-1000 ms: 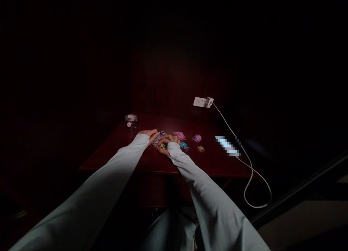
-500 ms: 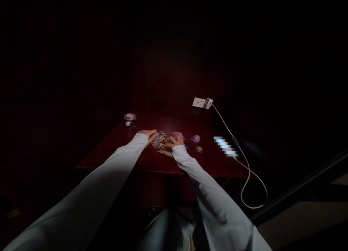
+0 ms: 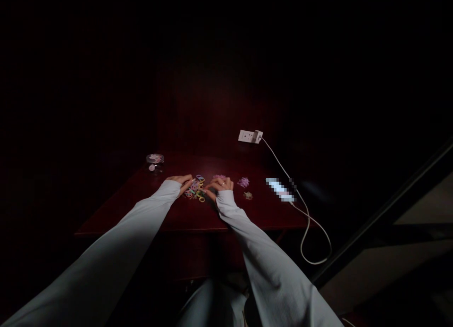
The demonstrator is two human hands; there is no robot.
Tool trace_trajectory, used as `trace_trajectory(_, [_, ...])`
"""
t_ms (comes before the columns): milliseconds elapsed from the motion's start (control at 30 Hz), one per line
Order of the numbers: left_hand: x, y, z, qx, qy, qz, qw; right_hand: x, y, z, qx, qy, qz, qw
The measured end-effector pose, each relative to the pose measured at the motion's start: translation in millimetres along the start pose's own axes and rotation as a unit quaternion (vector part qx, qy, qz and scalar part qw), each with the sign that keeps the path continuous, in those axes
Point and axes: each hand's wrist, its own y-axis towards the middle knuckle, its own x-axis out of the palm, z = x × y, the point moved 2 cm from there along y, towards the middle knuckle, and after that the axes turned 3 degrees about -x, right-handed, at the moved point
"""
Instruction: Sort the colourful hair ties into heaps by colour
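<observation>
A loose heap of small multicoloured hair ties (image 3: 194, 189) lies on the dark red table between my two hands. At its left edge is my left hand (image 3: 181, 181), fingers bent and drawn together against the ties; anything in them is hidden. My right hand (image 3: 222, 184), with a ring on one finger, is at the heap's right side. Its thumb and forefinger come close together in a pinch, and what is between them is too small to make out. Beyond it, a pink pile of hair ties (image 3: 219, 177) is partly covered. Purple hair ties (image 3: 243, 182) and pale yellowish ones (image 3: 247, 195) form separate small piles to the right.
A clear round jar (image 3: 155, 162) with pink markings stands at the table's (image 3: 170, 216) back left. To the right lies a lit phone (image 3: 279, 189), joined by a white cable (image 3: 307, 209) to a charger in the wall socket (image 3: 249, 136). The cable loops past the table edge.
The view has shifted, so the scene sits further left. My right thumb and fingers, spread over the heap before, have drawn back to its right side and closed together. My left hand stays beside the heap.
</observation>
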Motion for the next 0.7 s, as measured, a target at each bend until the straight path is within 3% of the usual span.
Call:
trace_trajectory(100, [0.9, -0.1, -0.5, 0.003, 0.005, -0.008, 1.000, -20.5, -9.1, 30.8, 0.087, -0.034, 0.077, 0.993])
trace_trajectory(233, [4.5, 1.2, -3.8, 0.005, 0.007, -0.005, 1.000, -51.9, -36.3, 79.0, 0.233, -0.044, 0.158, 0.959])
trace_trajectory(367, [9.1, 3.5, -8.3, -0.001, 0.002, -0.002, 1.000, -70.8, -61.6, 104.2, 0.319, -0.046, 0.180, 0.930])
trace_trajectory(533, [11.6, 3.7, -10.0, -0.004, -0.003, -0.011, 1.000, -68.1, -69.0, 108.3, 0.328, -0.064, 0.114, 0.936])
trace_trajectory(700, [7.0, 1.2, -8.6, 0.003, -0.007, -0.009, 1.000, -66.2, -67.3, 105.5, 0.308, -0.068, 0.119, 0.941])
